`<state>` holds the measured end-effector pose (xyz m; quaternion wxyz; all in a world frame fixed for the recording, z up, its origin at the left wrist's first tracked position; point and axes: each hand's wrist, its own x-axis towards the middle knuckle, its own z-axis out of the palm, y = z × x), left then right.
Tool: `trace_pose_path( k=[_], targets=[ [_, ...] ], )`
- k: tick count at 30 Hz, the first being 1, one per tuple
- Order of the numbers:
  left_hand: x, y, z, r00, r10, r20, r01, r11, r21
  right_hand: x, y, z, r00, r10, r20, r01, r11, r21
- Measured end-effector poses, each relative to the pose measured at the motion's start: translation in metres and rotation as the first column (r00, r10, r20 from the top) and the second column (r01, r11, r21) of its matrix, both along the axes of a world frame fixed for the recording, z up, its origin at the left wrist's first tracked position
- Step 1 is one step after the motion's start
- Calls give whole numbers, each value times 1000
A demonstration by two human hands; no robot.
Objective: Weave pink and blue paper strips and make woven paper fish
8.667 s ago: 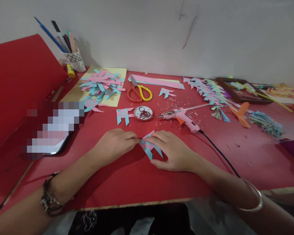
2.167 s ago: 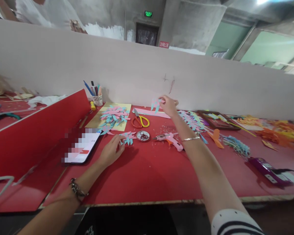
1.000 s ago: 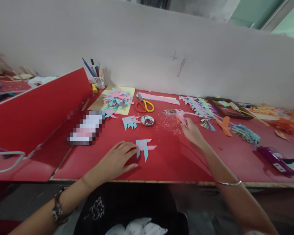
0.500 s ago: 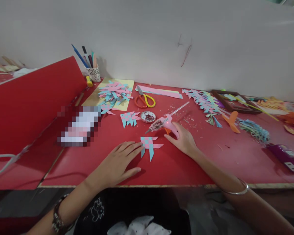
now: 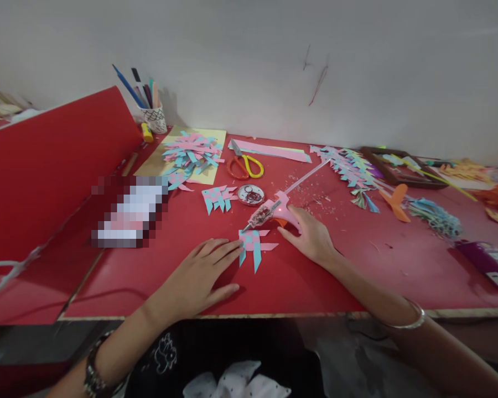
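My left hand (image 5: 205, 273) lies flat with its fingers stretched out, and its fingertips rest at the left edge of a woven pink and blue paper fish (image 5: 249, 241). The fish has strip-like fins and tail pointing right and down. My right hand (image 5: 311, 235) is wrapped round the handle of a pink hot glue gun (image 5: 283, 205) with a small red light and a clear glue stick in its back. Its metal nozzle (image 5: 246, 227) is at the fish's upper left corner; whether it touches I cannot tell. Another woven paper fish (image 5: 218, 197) lies beyond my left hand.
A small round dish (image 5: 250, 194) with dark rings or threads sits behind the gun. Scissors (image 5: 244, 166), paper strips (image 5: 274, 150) and a pile of woven pieces (image 5: 193, 152) lie farther back. A phone (image 5: 130, 213) is at left, a purple power strip (image 5: 487, 264) at right.
My right hand has tipped and moved the glue gun slightly left and down, bringing its nozzle to the fish's upper corner. My left hand stays in place.
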<state>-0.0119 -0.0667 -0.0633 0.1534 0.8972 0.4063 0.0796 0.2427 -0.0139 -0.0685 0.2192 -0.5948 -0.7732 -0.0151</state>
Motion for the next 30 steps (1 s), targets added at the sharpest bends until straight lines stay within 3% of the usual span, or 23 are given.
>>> trace_pose_path(
  k=[30],
  targets=[
    [0, 1, -1, 1000, 5, -13, -5, 1000, 10, -1, -2, 1, 1000, 14, -9, -14, 1000, 9]
  ],
)
